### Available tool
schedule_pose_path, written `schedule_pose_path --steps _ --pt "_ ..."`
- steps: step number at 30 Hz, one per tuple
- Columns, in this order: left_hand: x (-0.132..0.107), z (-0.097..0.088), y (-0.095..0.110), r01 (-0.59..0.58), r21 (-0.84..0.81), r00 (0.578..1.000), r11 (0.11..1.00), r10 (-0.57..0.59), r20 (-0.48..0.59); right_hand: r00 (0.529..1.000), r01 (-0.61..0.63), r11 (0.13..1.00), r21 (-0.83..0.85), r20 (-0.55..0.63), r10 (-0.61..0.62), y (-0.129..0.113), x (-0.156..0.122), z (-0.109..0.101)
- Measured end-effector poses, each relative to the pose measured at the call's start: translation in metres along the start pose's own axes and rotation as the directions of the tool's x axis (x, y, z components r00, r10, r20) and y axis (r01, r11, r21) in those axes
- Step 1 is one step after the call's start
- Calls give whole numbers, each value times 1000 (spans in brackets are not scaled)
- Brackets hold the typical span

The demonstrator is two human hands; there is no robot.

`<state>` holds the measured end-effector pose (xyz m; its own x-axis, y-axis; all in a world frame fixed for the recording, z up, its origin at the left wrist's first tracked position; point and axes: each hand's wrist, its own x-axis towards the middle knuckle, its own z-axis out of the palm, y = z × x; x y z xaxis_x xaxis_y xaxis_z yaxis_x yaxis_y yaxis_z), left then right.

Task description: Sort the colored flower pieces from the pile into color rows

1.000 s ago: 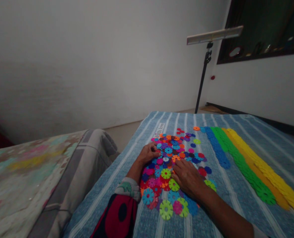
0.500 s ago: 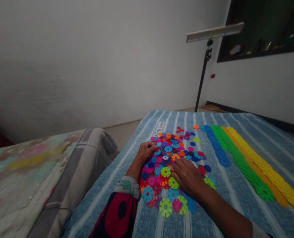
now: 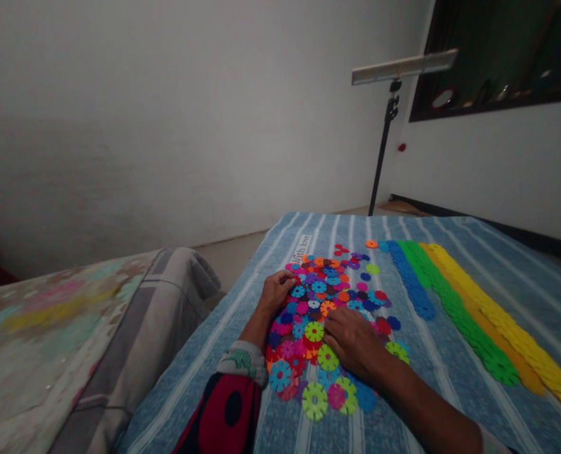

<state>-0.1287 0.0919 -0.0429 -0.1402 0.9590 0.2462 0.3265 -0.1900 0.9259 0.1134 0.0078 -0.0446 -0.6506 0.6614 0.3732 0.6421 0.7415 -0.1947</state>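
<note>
A heap of flat plastic snowflake discs (image 3: pixel 325 315) in many colours lies on a blue striped cloth (image 3: pixel 432 384). My left hand (image 3: pixel 277 291) rests at the heap's left edge with its fingers curled onto the discs. My right hand (image 3: pixel 351 340) lies palm down on the heap's near middle, fingers bent over the discs beside a green disc (image 3: pixel 314 330). What either hand grips, if anything, is hidden under the fingers. To the right run sorted rows of discs: blue (image 3: pixel 413 284), green (image 3: pixel 460 315), orange (image 3: pixel 486 318) and yellow (image 3: pixel 512 328).
A grey cushion or folded blanket (image 3: pixel 167 315) and a pale patterned surface (image 3: pixel 34 340) lie to the left. A light bar on a black stand (image 3: pixel 382 145) rises behind the cloth near the white wall. A dark window frame (image 3: pixel 498 57) sits at the upper right.
My left hand has drawn back slightly toward the heap's left edge. My right hand has shifted a little left over the discs. The view has drifted slightly.
</note>
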Motion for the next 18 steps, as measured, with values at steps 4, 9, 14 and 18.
schedule_pose_path --steps 4,9,14,18 --pt "4 1 -9 2 13 1000 1000 -2 -7 998 -60 997 49 -19 61 12 10 -11" --pt "4 2 -14 -24 70 999 997 26 -26 964 -261 961 -92 25 264 36 47 -27" --pt "4 2 -16 -47 74 998 996 49 -30 886 -422 874 -240 96 454 52 93 -24" --pt "3 3 -15 -22 51 999 998 23 -27 865 -459 853 -249 94 493 55 114 -10"
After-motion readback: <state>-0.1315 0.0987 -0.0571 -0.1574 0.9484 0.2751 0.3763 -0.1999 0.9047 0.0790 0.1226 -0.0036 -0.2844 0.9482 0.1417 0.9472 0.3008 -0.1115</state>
